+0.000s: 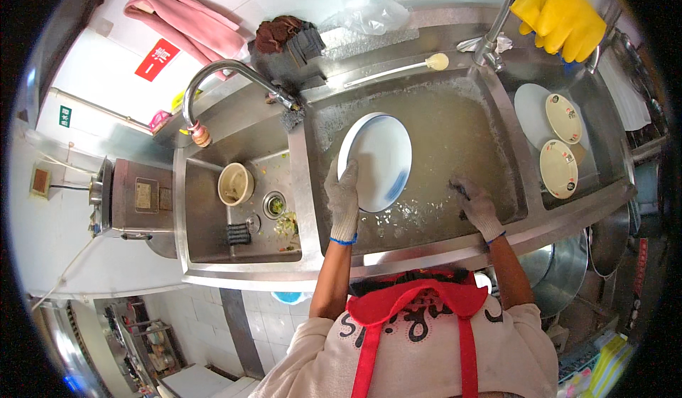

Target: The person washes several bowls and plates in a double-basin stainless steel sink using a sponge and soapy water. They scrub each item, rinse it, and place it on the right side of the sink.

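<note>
My left hand (343,193), in a grey knit glove with a blue-edged cuff, grips the left rim of a white oval plate (381,163). The plate is tilted above the murky water of the middle sink basin (519,185), and a blue brushed patch marks its lower right. My right hand (479,206), gloved the same way, is low over the water at the basin's right side. Its fingers are closed around a dark cloth or scrubber (458,186), mostly hidden by the hand.
The left basin holds a cream bowl (236,185), a dark ribbed pad (238,234) and food scraps by the drain (274,205). Patterned oval dishes (558,169) lie in the right basin. A white-handled brush (437,61) rests on the back ledge; faucets (213,67) arch over the sink.
</note>
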Available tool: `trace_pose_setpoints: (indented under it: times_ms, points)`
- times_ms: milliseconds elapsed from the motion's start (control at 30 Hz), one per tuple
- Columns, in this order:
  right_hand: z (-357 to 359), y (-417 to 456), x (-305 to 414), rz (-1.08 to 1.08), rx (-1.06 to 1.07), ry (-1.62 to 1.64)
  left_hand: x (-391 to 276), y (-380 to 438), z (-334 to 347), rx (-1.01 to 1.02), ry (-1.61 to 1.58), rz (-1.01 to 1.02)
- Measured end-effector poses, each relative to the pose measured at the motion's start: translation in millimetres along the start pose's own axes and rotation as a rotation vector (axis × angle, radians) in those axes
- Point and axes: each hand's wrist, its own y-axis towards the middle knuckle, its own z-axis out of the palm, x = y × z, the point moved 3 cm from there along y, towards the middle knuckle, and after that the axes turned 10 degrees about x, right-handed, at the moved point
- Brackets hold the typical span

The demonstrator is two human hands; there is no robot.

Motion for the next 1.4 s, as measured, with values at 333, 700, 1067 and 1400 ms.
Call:
trace_pose_setpoints:
  times_ms: [333,700,1067,1400]
  points:
    - [13.8,5.5,-2.3,0.071,0.188,0.061,44.3,-39.6,-6.0,-0.120,-0.799,-0.320]
    - [48.4,23.7,-48.3,0.049,0.214,-0.032,82.2,-59.2,52.0,-0.077,-0.947,-0.740]
    - [15.6,-3.0,-18.3,0.040,0.288,-0.117,-8.5,-3.5,218.8,0.425,-0.771,-0.723]
    - [43.2,11.4,-48.0,0.037,0.194,-0.146,-36.4,65.8,427.8,0.832,-0.691,-0.704]
